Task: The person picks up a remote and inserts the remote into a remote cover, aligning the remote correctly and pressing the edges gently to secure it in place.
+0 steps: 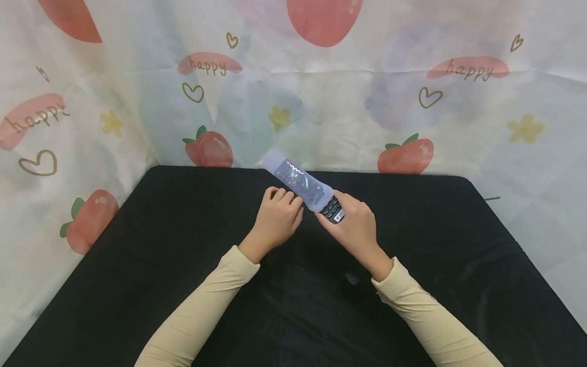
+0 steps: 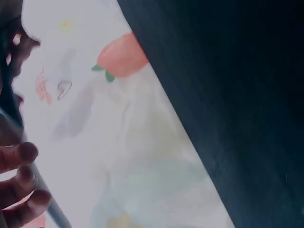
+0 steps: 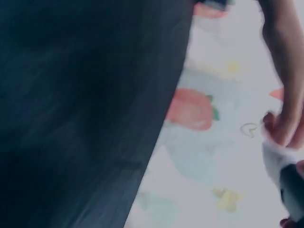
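Observation:
A black remote control (image 1: 332, 210) with rows of buttons is partly inside a translucent, pale silicone sleeve (image 1: 322, 194). My right hand (image 1: 355, 224) grips the remote's bare lower end, thumb on the near side. My left hand (image 1: 277, 216), fingers curled, is at the sleeve's near-left edge. From the right wrist view, that left hand (image 3: 289, 109) appears to pinch the whitish sleeve (image 3: 272, 161), with the dark remote (image 3: 290, 187) beyond it. Curled left fingers (image 2: 40, 199) lie against a long pale edge in the left wrist view. The exact contact of the left fingertips is hidden.
Both hands are held above a black-covered table (image 1: 302, 306). Behind and to both sides hangs a pale curtain (image 1: 330, 107) printed with fruit, hearts and flowers. A faint greyish spot (image 1: 351, 279) shows on the table near the right sleeve cuff.

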`<state>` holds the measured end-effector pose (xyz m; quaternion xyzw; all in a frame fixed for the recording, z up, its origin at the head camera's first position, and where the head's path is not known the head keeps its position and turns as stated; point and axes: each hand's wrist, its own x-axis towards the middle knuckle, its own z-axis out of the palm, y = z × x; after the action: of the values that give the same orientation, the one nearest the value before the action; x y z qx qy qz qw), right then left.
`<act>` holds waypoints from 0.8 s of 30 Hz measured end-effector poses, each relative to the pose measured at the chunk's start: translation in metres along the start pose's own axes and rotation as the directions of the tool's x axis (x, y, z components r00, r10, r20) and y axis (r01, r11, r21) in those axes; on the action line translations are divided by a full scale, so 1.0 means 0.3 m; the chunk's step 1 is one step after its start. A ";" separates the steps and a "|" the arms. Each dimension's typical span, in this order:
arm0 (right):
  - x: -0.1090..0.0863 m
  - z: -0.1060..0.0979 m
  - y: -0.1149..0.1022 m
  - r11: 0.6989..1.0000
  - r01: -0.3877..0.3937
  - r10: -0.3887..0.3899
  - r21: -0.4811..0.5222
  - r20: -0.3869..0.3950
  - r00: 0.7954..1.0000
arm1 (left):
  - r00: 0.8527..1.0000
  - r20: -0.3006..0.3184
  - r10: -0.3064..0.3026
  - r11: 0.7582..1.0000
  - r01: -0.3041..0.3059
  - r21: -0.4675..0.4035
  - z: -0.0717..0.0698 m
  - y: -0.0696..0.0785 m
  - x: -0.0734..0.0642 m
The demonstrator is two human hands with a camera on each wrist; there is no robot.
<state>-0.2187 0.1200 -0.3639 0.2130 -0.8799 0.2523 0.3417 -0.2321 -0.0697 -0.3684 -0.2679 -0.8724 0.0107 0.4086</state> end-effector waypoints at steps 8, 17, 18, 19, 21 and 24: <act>-0.044 -0.020 0.086 0.926 0.358 -0.334 -0.120 0.179 0.925 | 0.996 -0.063 0.058 0.994 -0.064 -0.089 -0.065 -0.059 0.013; -0.079 -0.030 0.102 0.874 0.482 -0.449 -0.066 0.271 0.851 | 0.944 0.202 0.260 0.945 -0.205 -0.256 -0.047 0.000 0.011; -0.082 -0.032 0.104 0.880 0.471 -0.438 -0.061 0.277 0.855 | 0.948 0.197 0.250 0.946 -0.196 -0.256 -0.043 0.004 0.008; -0.084 -0.032 0.108 0.886 0.460 -0.426 -0.060 0.284 0.859 | 0.953 0.187 0.236 0.949 -0.186 -0.253 -0.042 0.008 0.007; -0.086 -0.038 0.116 0.894 0.444 -0.409 -0.063 0.291 0.865 | 0.965 0.162 0.207 0.955 -0.163 -0.249 -0.043 0.014 0.003; -0.086 -0.048 0.130 0.882 0.462 -0.423 -0.087 0.285 0.860 | 0.977 0.139 0.161 0.956 -0.120 -0.267 -0.051 0.025 0.001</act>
<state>-0.2156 0.1641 -0.3846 0.4141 -0.8606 0.0692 0.2884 -0.2179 -0.0662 -0.3600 -0.3783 -0.8750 -0.0519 0.2975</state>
